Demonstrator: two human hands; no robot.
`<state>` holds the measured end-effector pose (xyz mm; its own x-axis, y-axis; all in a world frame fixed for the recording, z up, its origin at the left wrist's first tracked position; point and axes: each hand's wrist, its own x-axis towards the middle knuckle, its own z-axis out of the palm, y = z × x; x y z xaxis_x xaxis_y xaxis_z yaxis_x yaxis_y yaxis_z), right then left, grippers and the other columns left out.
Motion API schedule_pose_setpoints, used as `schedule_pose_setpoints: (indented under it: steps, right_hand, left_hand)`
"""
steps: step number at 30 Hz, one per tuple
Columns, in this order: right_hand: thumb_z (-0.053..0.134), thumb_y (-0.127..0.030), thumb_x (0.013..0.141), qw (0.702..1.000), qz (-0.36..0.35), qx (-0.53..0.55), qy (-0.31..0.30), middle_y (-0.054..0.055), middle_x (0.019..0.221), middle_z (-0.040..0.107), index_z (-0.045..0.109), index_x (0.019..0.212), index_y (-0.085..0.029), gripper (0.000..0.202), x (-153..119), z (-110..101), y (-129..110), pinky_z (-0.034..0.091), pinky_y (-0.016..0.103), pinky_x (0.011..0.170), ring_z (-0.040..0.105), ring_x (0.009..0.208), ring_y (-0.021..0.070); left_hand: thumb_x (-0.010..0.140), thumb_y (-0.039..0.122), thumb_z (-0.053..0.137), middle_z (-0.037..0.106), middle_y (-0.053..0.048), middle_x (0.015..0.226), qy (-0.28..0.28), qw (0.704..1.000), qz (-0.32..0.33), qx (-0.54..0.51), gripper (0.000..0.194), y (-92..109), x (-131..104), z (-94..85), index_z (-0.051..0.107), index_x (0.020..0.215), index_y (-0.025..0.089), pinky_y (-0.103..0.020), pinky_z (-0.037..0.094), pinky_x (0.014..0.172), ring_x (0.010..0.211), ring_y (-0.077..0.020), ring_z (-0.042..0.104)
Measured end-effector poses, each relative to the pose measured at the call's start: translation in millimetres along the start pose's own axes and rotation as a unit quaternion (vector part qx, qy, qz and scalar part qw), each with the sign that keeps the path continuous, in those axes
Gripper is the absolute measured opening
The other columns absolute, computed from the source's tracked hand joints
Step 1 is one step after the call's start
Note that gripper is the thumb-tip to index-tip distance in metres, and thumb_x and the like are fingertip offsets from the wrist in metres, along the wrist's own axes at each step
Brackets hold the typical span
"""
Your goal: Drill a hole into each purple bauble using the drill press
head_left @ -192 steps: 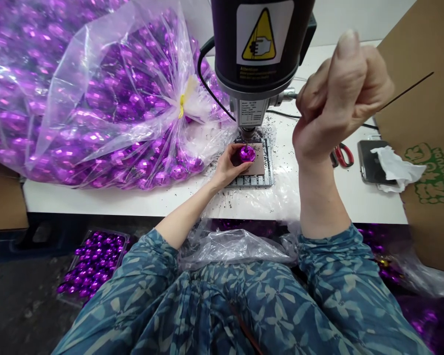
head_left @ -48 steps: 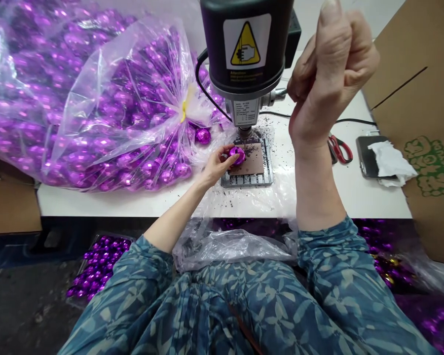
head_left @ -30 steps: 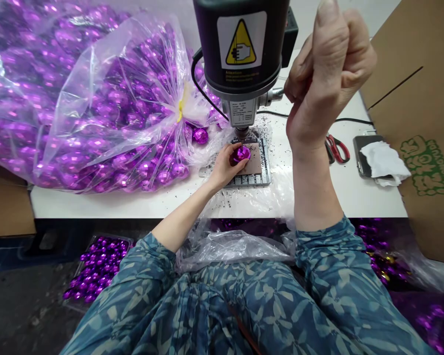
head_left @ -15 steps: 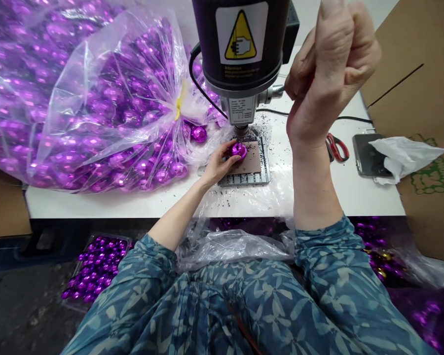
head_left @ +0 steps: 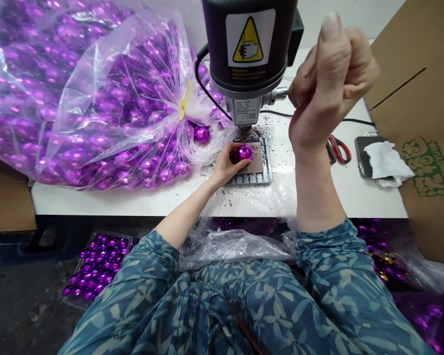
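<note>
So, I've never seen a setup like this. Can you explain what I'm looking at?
Of course. There's no robot: these are a person's bare hands, seen by a camera worn on that person's head, facing forward and down. The left hand holds a purple ball over a brown board, beneath a black machine, perhaps a small drill press. The right hand grips a metal lever on its side. Around them on the white table are a bag of purple balls, red-handled scissors and a white tissue on a dark flat device.

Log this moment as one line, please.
left hand: holding purple ball under machine | right hand: fist on side handle | tied bag: left of machine
</note>
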<state>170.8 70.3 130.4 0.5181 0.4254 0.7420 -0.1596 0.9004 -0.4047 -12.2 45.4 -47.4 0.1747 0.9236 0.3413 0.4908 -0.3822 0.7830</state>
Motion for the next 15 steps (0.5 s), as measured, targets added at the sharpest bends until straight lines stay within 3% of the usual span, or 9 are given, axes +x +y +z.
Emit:
schedule_pose_setpoints:
  steps: [7,10,12,15]
  right_hand:
    - [0.058,-0.079,0.092,0.996,-0.003,-0.082,0.022,-0.007,0.047,0.023,0.020,0.062,-0.023,0.074,-20,-9,-1,0.022,0.028,0.045,0.025,0.041,0.0017]
    - [0.049,-0.088,0.092,0.990,0.020,-0.140,-0.001,-0.006,0.048,0.019,0.017,0.063,-0.024,0.077,-24,-15,2,0.026,0.031,0.048,0.023,0.044,0.0036]
    - [0.050,-0.085,0.095,0.990,0.014,-0.136,-0.017,-0.005,0.048,0.017,0.018,0.062,-0.023,0.077,-28,-18,3,0.027,0.031,0.049,0.024,0.044,0.0041]
    - [0.059,-0.069,0.099,0.995,-0.036,-0.088,0.007,-0.004,0.047,0.010,0.016,0.060,-0.021,0.076,-34,-21,7,0.021,0.030,0.046,0.021,0.041,0.0034]
  left_hand:
    - [0.089,0.038,0.094,0.080,-0.010,0.123,0.001,1.000,-0.001,0.002,0.052,3,-1,-0.2,0.063,0.128,0.021,-0.038,0.064,0.097,0.112,-0.0239,0.079]
    - [0.089,0.039,0.094,0.080,-0.010,0.124,0.004,1.000,-0.001,-0.009,0.052,3,-3,0.2,0.063,0.128,0.022,-0.039,0.065,0.097,0.112,-0.0243,0.079]
    - [0.088,0.038,0.094,0.080,-0.010,0.123,0.007,1.000,-0.004,-0.014,0.052,4,-3,0.5,0.064,0.127,0.022,-0.039,0.065,0.097,0.112,-0.0245,0.079]
    - [0.088,0.039,0.095,0.081,-0.010,0.121,0.012,1.000,-0.007,-0.012,0.052,4,-4,1.0,0.065,0.127,0.021,-0.039,0.065,0.096,0.110,-0.0245,0.079]
